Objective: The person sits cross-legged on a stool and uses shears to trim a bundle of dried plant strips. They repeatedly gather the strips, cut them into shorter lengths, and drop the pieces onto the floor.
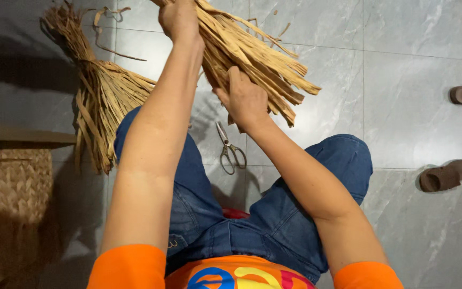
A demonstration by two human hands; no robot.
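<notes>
Straw-coloured dried leaf strips make up the bundle (252, 59) held above the scissors (230, 152). The left hand (178, 20) grips its upper part, fingers closed around it; the right hand (244, 99) presses lower, fingers curled among the strips. Left of the scissors a second bundle (100, 91) lies untouched on the floor; I judge sorting barely begun.

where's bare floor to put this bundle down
Free: grey tiles between the held straw bundle and the brown slippers. Crowded: left, by the second bundle and woven basket; scissors between the knees.
</notes>
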